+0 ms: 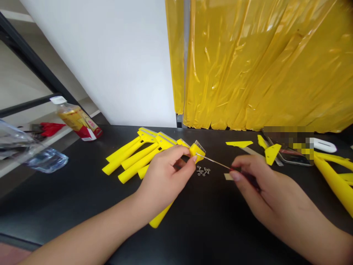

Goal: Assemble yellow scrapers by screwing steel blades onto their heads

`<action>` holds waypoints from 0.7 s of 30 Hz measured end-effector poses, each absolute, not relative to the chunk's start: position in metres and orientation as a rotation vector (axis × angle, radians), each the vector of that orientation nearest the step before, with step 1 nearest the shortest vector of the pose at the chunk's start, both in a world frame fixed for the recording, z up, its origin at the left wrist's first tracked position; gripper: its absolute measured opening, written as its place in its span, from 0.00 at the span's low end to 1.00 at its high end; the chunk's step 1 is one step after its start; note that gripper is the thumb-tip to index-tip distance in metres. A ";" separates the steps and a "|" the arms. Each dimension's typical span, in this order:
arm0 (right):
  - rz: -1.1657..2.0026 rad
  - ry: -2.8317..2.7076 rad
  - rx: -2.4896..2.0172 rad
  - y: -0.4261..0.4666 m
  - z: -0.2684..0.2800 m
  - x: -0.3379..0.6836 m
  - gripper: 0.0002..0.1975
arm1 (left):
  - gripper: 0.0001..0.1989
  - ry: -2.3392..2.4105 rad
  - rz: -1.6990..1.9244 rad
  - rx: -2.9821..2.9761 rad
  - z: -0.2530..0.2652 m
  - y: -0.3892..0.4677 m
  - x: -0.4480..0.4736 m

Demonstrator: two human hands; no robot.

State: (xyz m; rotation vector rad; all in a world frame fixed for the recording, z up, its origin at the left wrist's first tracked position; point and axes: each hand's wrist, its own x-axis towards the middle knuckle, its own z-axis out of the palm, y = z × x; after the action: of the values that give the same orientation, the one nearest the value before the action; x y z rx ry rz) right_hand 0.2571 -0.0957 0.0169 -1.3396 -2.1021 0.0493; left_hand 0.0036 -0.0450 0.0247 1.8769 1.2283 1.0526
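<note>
The yellow scraper [197,149] is near the middle of the view, over the black tabletop [204,228]. The left hand [165,169] has its thumb and fingers clamped on the scraper's head near the blade, probably to steady it against the screwdriver [213,161], whose tip meets the head beside the thumb. The handle emerging below the left wrist seems to belong to this same scraper; whether it rests on the tabletop I cannot tell.

The right hand [264,187] has its thumb and fingers closed around the screwdriver's mostly hidden handle, leaving the shaft bare, presumably so it can turn freely. Small screws [204,171] lie loose between the 2 hands, likely for easy reach. Other scrapers [140,154] lie side by side on the left, heads pointing away, apparently grouped to leave working room, while a yellow triangular plate [273,154] sits beyond the right hand.

Both forearms come in low from opposite sides, wrists angled inward; the left palm faces down, its thumb nearest the screwdriver's tip.
</note>
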 end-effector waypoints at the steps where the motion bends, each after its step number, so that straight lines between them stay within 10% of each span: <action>1: 0.074 -2.078 -1.341 -0.096 0.016 0.257 0.08 | 0.08 1.226 1.063 1.880 0.024 -0.045 0.003; 21: 0.074 -2.115 -1.327 -0.088 0.008 0.258 0.07 | 0.08 1.197 1.095 1.855 0.017 -0.043 0.004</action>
State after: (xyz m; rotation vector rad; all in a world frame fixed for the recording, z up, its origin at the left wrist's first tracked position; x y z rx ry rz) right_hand 0.2580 -0.0883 0.0085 -1.3269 -2.1154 0.0739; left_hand 0.0036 -0.0429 0.0171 1.8546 1.1972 1.0950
